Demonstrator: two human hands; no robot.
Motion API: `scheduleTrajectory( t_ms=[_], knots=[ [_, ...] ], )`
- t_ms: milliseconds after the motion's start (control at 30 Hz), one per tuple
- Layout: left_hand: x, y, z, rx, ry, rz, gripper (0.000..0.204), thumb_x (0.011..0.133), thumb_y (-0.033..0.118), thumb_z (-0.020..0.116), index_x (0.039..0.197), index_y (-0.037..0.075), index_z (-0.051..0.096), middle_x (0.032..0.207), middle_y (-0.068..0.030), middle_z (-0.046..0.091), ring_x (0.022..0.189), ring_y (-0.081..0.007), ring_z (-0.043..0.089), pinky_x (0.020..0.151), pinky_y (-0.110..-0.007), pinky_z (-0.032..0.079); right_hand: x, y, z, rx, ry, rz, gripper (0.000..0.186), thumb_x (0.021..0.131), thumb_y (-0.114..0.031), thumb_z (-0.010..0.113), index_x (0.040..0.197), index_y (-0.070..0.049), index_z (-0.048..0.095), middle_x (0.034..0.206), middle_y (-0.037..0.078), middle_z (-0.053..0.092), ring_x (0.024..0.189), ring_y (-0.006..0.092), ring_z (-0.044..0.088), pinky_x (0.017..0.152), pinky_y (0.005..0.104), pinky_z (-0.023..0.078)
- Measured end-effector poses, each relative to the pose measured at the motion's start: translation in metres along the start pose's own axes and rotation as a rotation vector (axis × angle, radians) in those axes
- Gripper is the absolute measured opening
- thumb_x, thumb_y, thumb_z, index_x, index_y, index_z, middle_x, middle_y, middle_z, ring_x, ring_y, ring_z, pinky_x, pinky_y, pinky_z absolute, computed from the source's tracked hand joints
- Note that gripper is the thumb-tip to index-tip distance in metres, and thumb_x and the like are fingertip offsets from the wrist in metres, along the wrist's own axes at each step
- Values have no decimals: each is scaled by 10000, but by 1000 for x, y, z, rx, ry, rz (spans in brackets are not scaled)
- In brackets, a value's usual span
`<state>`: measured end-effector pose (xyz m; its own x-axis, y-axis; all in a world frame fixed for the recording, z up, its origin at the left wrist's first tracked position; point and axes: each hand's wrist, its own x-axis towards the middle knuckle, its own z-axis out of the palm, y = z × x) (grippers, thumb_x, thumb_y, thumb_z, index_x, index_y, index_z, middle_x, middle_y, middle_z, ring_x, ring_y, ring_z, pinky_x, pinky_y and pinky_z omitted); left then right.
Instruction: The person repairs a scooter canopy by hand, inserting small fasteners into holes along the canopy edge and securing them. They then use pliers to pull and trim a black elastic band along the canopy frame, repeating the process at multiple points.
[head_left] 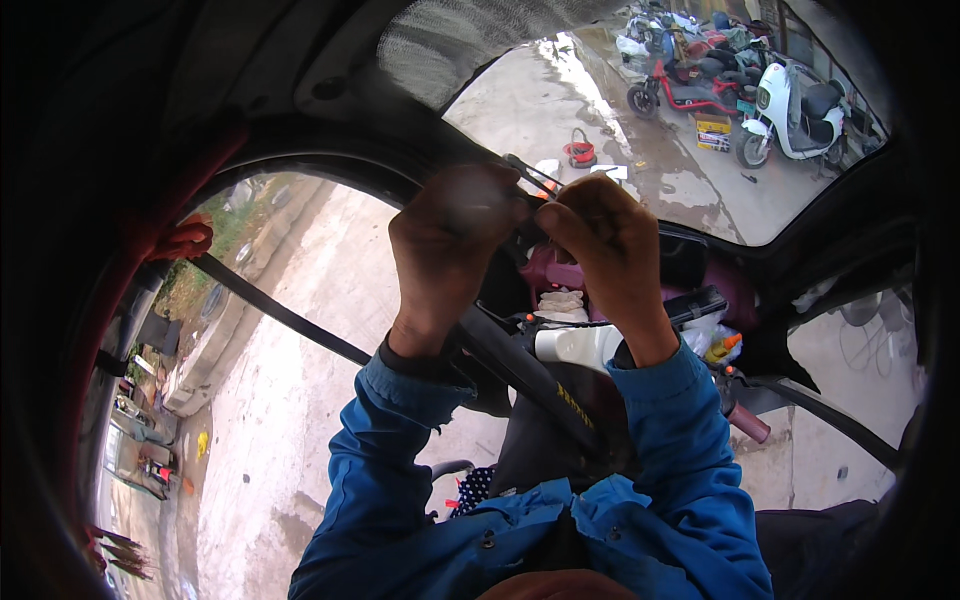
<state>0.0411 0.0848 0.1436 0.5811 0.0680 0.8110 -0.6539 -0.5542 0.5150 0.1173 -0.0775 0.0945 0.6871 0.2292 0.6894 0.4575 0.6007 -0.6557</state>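
Observation:
My left hand (452, 240) and my right hand (610, 250) are raised close together at the upper edge of a vehicle cab's front, both with fingers closed around something small and dark that I cannot make out. Thin black strips (530, 172) show just above their fingertips. Below them runs a diagonal black bar (520, 370) with yellow markings. Behind my hands lie pink plastic panels (545, 268), pale gloves or cloth (560, 303) and a white housing (575, 345).
A pink handlebar grip (748, 425) sits at right. Red cloth (182, 240) is knotted on the left frame, above a long black strap (280, 310). Through the openings show concrete ground (260, 420), a white scooter (790, 115), a red scooter (680, 90) and a red bucket (580, 150).

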Motion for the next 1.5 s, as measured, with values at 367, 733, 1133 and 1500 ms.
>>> scheduleTrajectory(
  t_ms=[367,733,1133,1500],
  knots=[
    [-4,-4,9,-60,-58,-96,312,918,-84,786,1223,-22,750,1130,-117,781,960,-176,778,821,-268,638,-4,14,-12,95,31,43,63,1007,-76,763,1031,-22,741,766,-9,674,637,20,581,538,197,441],
    [-4,-6,14,-98,-61,-157,241,924,-40,801,1159,9,782,1043,-78,788,881,-108,736,756,-224,590,-9,17,-13,87,73,75,82,989,-68,793,999,-12,733,755,-15,677,633,6,575,540,191,434],
    [-3,-11,25,335,2,136,181,884,-95,781,1005,34,741,993,-20,753,628,0,530,535,-190,396,-15,15,-8,-148,72,23,106,976,-69,790,1039,7,751,843,38,757,784,42,670,664,216,503],
    [-5,-4,28,373,5,199,194,888,-92,800,1017,42,746,1027,-28,765,656,-4,576,545,-195,434,-14,8,-13,62,49,100,120,997,-46,743,1106,0,763,913,39,750,762,57,661,675,214,525]
  ],
)
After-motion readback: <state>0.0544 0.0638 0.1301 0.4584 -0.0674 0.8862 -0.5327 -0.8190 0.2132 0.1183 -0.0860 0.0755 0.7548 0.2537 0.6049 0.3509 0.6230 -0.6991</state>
